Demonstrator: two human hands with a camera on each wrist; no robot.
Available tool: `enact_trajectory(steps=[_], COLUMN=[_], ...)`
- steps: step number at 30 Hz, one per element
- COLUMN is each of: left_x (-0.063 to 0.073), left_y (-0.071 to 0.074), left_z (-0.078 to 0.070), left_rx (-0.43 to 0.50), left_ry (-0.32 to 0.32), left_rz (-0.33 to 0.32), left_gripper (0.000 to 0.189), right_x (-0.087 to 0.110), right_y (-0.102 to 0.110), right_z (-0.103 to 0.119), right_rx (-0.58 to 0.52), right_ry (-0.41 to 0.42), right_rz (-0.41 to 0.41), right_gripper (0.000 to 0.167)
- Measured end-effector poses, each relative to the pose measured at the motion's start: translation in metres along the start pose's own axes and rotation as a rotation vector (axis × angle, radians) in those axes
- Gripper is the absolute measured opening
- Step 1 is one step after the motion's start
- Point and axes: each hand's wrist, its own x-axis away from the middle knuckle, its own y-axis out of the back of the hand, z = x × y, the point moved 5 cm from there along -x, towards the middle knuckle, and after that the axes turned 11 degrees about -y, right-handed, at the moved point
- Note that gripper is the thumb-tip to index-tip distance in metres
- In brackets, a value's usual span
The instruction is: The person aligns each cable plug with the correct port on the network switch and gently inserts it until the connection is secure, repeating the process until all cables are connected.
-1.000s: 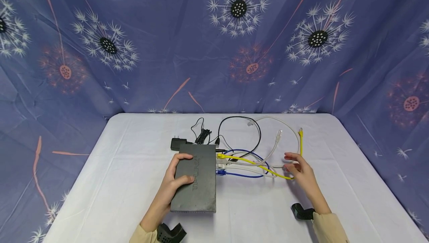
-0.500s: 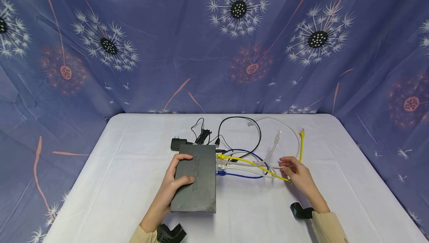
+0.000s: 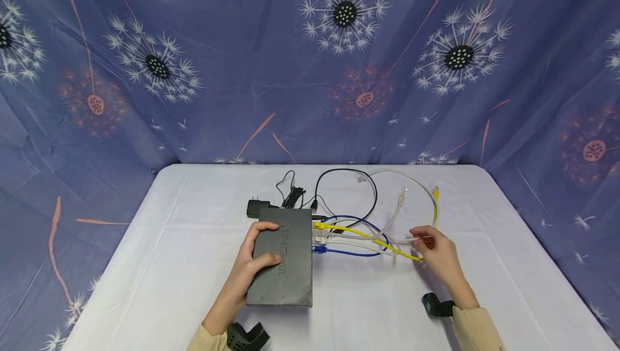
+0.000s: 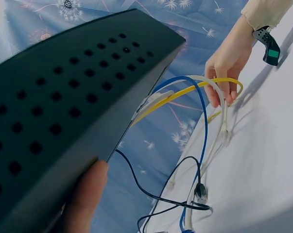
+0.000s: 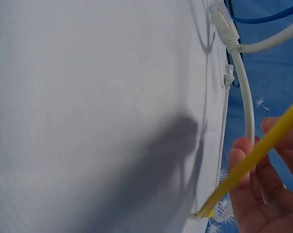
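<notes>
A flat, rectangular dark grey box [image 3: 293,262] embossed TP-LINK is held lettered face up, its long port edge facing right. A slender yellow network cable [image 5: 263,148] is plugged into that edge, arcs rightward and bends back to a free yellow plug [image 3: 435,194]. A round white network cable [image 5: 246,92] is pinched partway along; beyond, it curls away to a loose clear plug [image 3: 361,178].

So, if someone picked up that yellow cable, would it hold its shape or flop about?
The yellow cable would probably feel springy rather than limp: it arches smoothly from the dark box toward the right hand. Being thin, it's likely light. Lifting it might tug the box, since one end appears plugged into its side.
</notes>
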Motion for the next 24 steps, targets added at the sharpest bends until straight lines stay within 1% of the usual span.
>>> enact_trajectory(steps=[5,10,16,24], left_x=[0.0,0.0,0.0,0.0], left_y=[0.0,-0.001,-0.001,0.0], left_z=[0.0,0.001,0.002,0.003], left_rx=[0.008,0.012,0.018,0.014], left_ry=[-0.003,0.0,-0.003,-0.001], left_rz=[-0.001,0.007,0.006,-0.003], left_gripper=[0.055,0.054,0.054,0.055], right_x=[0.001,0.001,0.001,0.002], right_y=[0.011,0.019,0.026,0.036], right_z=[0.002,0.007,0.012,0.02], right_rx=[-0.058,-0.076,-0.094,-0.18], right_ry=[0.031,0.057,0.054,0.095], right_rz=[-0.069,-0.129,-0.16,-0.214], right_gripper=[0.024,0.027,0.026,0.03])
